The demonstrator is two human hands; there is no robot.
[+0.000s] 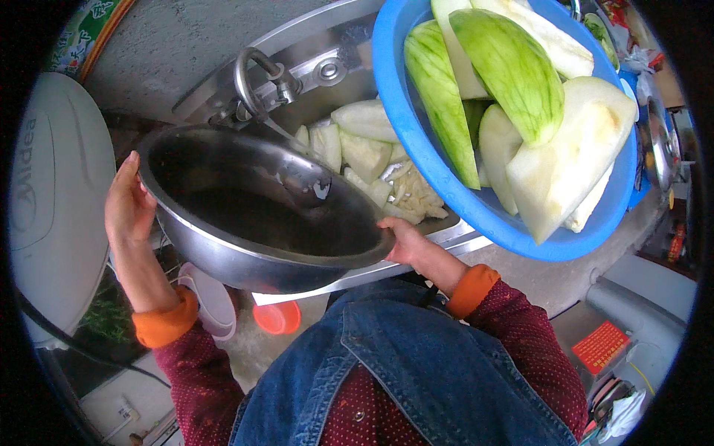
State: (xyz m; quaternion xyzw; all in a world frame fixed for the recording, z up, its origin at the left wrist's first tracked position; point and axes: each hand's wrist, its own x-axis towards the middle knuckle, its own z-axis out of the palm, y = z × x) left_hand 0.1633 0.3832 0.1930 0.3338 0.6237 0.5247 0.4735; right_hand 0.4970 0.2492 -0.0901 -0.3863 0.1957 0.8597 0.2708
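Between my two hands is a large stainless steel basin [253, 256], tilted over the near left part of the sink. My left hand [132, 201] grips its left rim, thumb up. My right hand [405, 241] holds the rim at the opposite end. Dark shadow and a little water show inside the basin. Behind it, pale peeled melon pieces [364, 156] and thin pale scraps [413, 195] lie in the sink [342, 100]. To the right, a blue plastic basin [461, 215] holds several large wedges of pale green melon [513, 74].
A curved metal faucet [256, 82] rises at the sink's back left. A white rounded appliance [59, 208] stands close on my left. Below the sink are a red plastic bowl [277, 317] and a pale bucket [210, 301]. Metal pans [660, 145] and bags crowd the far right.
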